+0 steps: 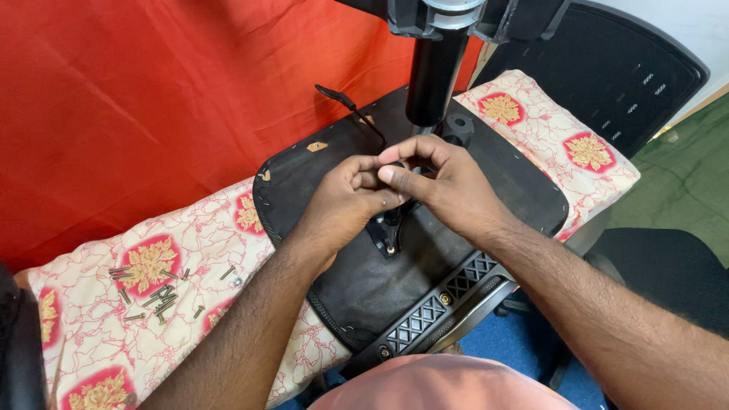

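Hands meeting over upturned chair seat (364,281), left hand (345,205) grip pinched closed, right hand (444,186) grip pinched, held item hidden

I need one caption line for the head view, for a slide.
Both hands, left hand and right hand, meet over an upturned chair seat beside loose screws.

screws (156,294) left of seat base (380,281)

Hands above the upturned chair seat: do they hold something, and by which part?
Both hands, left and right, pinch together over the chair seat mechanism. Whatever is between the fingertips is hidden, so it cannot be told.
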